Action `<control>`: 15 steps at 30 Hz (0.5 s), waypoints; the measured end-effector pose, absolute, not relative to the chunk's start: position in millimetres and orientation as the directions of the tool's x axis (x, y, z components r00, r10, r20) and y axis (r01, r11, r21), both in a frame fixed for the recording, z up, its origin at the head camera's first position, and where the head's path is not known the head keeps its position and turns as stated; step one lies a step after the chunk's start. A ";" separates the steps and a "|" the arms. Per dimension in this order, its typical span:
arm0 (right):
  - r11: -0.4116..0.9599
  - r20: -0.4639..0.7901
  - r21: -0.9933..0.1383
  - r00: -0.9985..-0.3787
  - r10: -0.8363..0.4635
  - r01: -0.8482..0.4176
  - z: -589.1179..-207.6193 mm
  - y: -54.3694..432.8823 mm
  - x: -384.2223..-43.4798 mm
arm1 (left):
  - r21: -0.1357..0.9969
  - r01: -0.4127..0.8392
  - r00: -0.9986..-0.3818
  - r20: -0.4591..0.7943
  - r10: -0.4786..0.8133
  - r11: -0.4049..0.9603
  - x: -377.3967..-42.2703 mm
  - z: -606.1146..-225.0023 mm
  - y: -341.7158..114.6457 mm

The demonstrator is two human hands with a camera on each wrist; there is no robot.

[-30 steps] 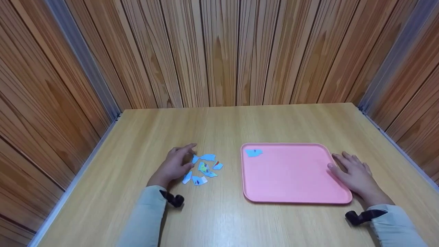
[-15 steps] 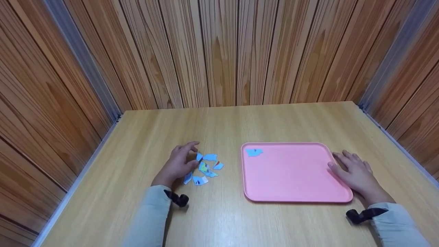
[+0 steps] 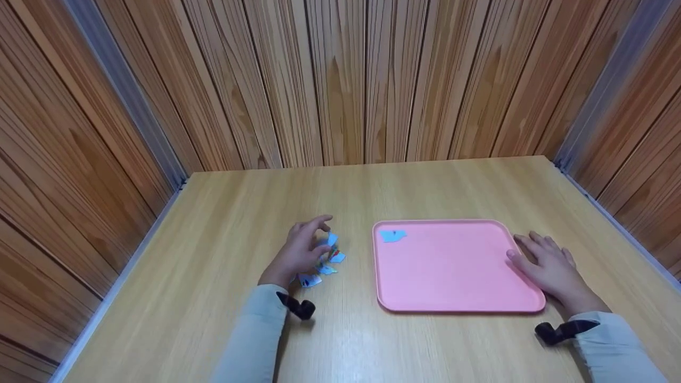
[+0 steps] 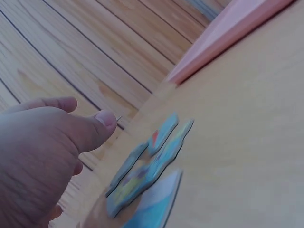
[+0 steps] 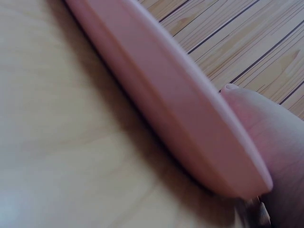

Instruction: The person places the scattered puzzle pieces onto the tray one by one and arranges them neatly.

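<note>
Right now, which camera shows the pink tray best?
The head view: nearly the whole pink tray shows from above. The left wrist view catches only a corner and edge, the right wrist view part of its side, up close.

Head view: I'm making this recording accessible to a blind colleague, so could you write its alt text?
A person's left hand pinches a blue piece near other pieces on a table. Their right hand touches the right edge of a pink tray, which holds another piece near its far left corner. Wood panels rise behind.
</note>
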State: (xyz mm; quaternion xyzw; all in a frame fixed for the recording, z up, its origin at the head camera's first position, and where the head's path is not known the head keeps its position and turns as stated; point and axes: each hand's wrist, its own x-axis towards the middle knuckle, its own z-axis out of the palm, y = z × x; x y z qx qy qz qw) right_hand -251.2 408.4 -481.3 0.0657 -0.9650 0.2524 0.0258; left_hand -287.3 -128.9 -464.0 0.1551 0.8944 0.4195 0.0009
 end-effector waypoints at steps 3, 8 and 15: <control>0.864 0.082 -0.482 -0.990 -0.116 -0.141 -479.6 409.5 -251.6 | 0.725 0.324 -0.938 0.163 0.305 0.607 -288.7 -464.4 -120.3; 0.864 0.075 -0.484 -0.990 -0.118 -0.140 -478.9 410.9 -250.7 | 0.748 0.328 -0.933 0.163 0.320 0.576 -288.5 -464.0 -104.5; 0.862 0.054 -0.490 -0.992 -0.114 -0.125 -481.0 409.4 -248.6 | 0.767 0.283 -0.946 0.125 0.297 0.576 -287.9 -464.4 -81.8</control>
